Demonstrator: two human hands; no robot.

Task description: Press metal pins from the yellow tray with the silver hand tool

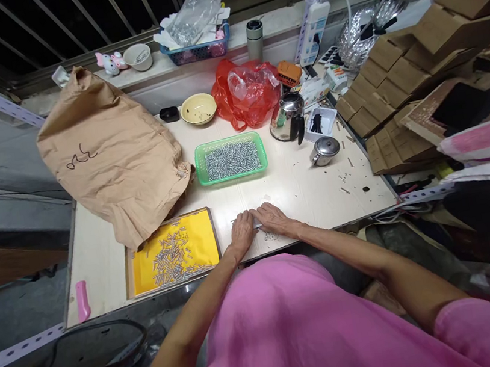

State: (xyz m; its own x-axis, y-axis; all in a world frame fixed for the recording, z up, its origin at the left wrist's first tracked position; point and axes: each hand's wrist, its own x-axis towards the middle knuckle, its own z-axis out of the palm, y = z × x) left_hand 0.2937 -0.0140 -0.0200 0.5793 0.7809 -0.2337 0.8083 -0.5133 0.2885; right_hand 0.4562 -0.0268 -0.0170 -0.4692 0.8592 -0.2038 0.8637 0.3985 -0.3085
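My left hand [243, 231] and my right hand [272, 218] come together low over the pale tabletop, near its front edge. Fingers on both are bent and closed. A small metallic piece [257, 225] shows between them, though its kind is too small to make out. Left of my hands lies a tray lined with yellow [204, 232], strewn with small metal pins [171, 257]. Beyond my hands a green plastic basket [232, 177] holds many small silvery metal pieces [232, 159]. Tiny bits [271, 236] lie on the table under my right wrist.
A large brown paper sack [114, 159] leans over the yellow tray. Behind the basket are a cream bowl [198, 110] and a red plastic bag [244, 95]. Right of it stand a kettle [284, 120] and a metal pot [325, 151]. Cardboard boxes [398, 74] pile up at right; a pink handle [83, 300] lies left.
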